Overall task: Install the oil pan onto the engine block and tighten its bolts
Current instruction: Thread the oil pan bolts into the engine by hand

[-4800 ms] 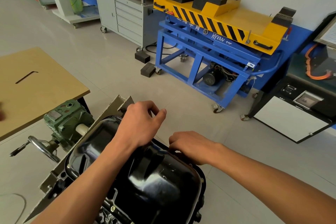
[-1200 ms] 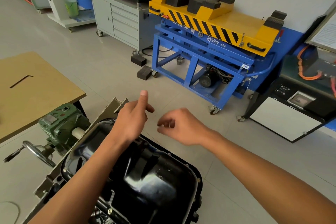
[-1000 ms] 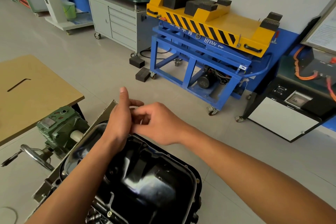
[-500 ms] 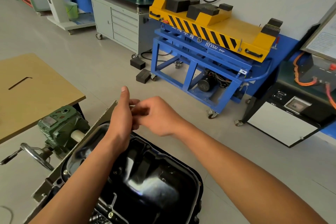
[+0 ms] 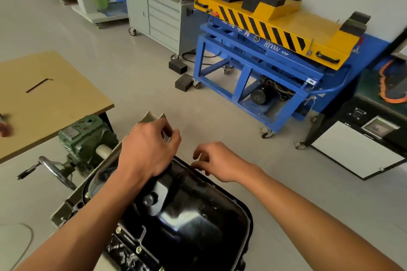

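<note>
Black oil pan (image 5: pixel 187 211), rim beneath right hand (image 5: pixel 220 161); left hand (image 5: pixel 149 149) beside; both hands' fingers curled, contents indiscernible.

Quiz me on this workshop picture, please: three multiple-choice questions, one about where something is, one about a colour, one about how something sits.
1. Where does the L-shaped hex key lie?
A. on the black pan
B. on the tan table
C. on the floor

2. What colour is the oil pan?
A. yellow
B. green
C. glossy black

3. How does the oil pan sit?
A. on the engine block, rounded belly up
B. flat on the floor
C. leaning against the wall

Answers:
1 B: the key lies on the tabletop at the left.
2 C: its surface is dark and mirrors the light.
3 A: its rim runs along the grey block, with bolt heads showing on the near flange.
</note>
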`<state>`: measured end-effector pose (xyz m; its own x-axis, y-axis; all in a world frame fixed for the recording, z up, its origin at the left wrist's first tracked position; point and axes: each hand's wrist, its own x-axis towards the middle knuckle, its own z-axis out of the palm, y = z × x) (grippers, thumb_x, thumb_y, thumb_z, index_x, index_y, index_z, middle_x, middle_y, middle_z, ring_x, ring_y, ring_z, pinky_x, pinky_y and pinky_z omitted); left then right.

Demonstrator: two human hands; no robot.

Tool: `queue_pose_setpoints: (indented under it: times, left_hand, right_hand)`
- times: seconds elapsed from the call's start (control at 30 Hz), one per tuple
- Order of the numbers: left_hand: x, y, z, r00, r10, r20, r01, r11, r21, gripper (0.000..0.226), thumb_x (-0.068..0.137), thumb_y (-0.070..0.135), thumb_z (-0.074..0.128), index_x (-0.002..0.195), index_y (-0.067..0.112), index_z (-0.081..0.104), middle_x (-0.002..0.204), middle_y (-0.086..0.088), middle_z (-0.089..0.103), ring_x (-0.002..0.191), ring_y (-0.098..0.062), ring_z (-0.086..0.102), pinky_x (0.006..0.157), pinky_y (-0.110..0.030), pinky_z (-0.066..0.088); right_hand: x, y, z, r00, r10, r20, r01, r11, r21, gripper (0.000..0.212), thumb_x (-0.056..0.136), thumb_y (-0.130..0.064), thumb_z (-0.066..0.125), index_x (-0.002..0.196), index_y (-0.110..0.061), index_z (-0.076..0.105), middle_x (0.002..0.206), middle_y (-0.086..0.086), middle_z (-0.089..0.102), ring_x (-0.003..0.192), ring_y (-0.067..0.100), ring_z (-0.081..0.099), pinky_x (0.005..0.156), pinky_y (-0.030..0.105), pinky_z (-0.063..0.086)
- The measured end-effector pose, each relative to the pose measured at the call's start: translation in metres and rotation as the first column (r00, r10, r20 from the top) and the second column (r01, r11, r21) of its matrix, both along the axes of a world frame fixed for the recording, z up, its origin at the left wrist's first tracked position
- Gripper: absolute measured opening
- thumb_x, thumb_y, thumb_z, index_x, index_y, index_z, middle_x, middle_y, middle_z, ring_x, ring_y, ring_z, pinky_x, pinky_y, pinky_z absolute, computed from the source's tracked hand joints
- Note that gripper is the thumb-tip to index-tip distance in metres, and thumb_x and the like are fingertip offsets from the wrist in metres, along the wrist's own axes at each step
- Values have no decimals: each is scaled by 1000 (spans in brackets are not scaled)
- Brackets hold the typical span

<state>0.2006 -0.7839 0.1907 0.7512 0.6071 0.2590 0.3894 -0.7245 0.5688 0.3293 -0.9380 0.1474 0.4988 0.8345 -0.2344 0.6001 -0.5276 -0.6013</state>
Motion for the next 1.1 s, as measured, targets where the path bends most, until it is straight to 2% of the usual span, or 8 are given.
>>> queue_pose_setpoints:
  times: [0.07,0.17,0.37,0.53,0.73,0.83,0.97,1.1]
  left_hand:
    - [0,1,-1,1000,5,5,-5,1000,-9,31,88,48,55,66,28,50,65,5,60,64,-25,56,58,-33,44]
    - [0,1,-2,1000,7,15,-7,1000,-18,28,88,47,56,68,27,53,65,5,61,64,-24,57,57,-32,42]
    - [0,1,-2,1000,8,24,-8,1000,-25,32,88,45,56,63,29,46,62,7,57,60,-16,52,55,-30,35]
    - [0,2,-3,1000,12,15,-11,1000,-14,31,89,46,55,63,29,47,63,6,58,63,-21,54,56,-31,38]
    - [0,1,-2,1000,15,20,-14,999,-33,27,89,45,56,67,29,53,67,4,61,66,-25,56,60,-33,42]
    - [-1,0,-2,1000,9,25,-8,999,-33,27,89,44,56,66,30,51,65,8,58,64,-23,54,60,-32,40]
    - [-1,2,-4,999,8,35,-8,1000,-15,28,89,43,57,65,29,52,62,8,58,61,-19,54,57,-30,38]
    - [0,3,-5,998,16,55,-16,1000,-1,27,88,43,58,66,28,56,59,9,58,56,-8,52,50,-23,32]
  right_hand:
    - [0,5,2,989,123,82,-118,991,-62,16,94,-32,67,93,-16,69,78,-4,66,70,11,63,67,30,52]
    - [-1,11,6,955,272,115,-253,955,-155,20,94,-27,66,98,-9,73,88,6,70,78,18,62,70,31,49]
    - [-1,17,9,858,466,218,-390,865,-316,16,90,-4,57,78,-1,67,73,13,62,67,28,60,65,44,51]
    - [-4,20,11,817,499,288,-433,862,-265,19,97,-13,53,97,-4,70,89,12,66,80,26,62,74,43,50]
    - [-5,23,10,761,576,300,-507,815,-280,22,96,-18,56,94,-2,72,94,11,65,84,26,61,64,31,42]
    - [-2,23,10,742,607,283,-529,791,-308,21,95,-16,57,95,-2,72,94,12,69,85,27,63,71,36,48]
    - [3,22,16,780,574,247,-513,814,-273,14,89,-3,61,94,-6,73,81,11,70,71,24,61,64,37,51]
    - [4,28,16,802,551,232,-503,831,-236,13,84,1,61,85,-4,73,66,8,65,52,14,50,50,26,39]
